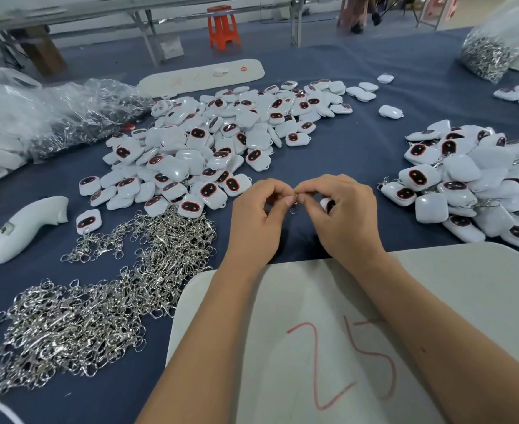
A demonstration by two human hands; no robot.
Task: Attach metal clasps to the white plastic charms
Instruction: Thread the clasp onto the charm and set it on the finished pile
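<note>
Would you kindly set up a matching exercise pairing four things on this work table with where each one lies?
Things:
1. loose metal clasps
2. orange stool
3. pile of charms with clasps attached
4. white board with red number

Places:
A. right side of the table
B. under the forearms, nearest the camera
C. on the floor beyond the table
D. lower left of the blue cloth

Pairs: 1-D, 2-C, 3-A, 4-B
</note>
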